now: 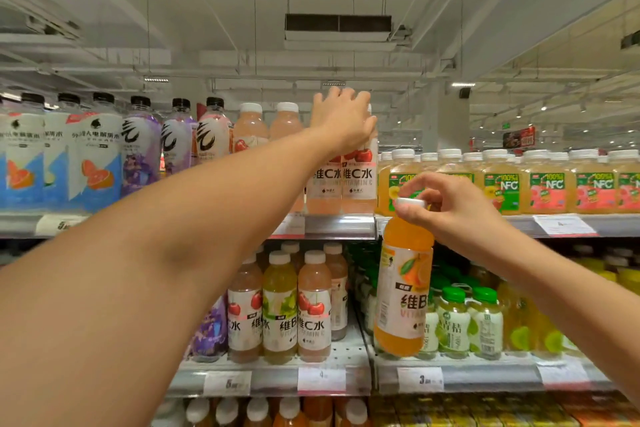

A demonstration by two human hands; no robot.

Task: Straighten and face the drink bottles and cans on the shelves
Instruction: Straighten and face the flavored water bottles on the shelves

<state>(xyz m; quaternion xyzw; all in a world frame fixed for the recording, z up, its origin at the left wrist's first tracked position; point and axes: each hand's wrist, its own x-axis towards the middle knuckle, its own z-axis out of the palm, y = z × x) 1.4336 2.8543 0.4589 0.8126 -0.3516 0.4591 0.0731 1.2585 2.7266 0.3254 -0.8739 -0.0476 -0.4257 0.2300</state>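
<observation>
My left hand [343, 118] reaches up to the top shelf and grips the neck of a pink cherry vitamin C bottle [358, 180], hiding its cap. A second pink cherry bottle [323, 184] stands just left of it. My right hand [450, 208] pinches the white cap of an orange vitamin drink bottle [403, 288], which hangs upright in front of the shelves, its label turned partly to the right.
The top shelf [339, 225] holds black-capped electrolyte bottles [97, 156] at left and yellow NFC juice bottles [502, 184] at right. The middle shelf [277, 378] carries cherry and green vitamin bottles [280, 308] and green-capped bottles [453, 322]. More bottles stand below.
</observation>
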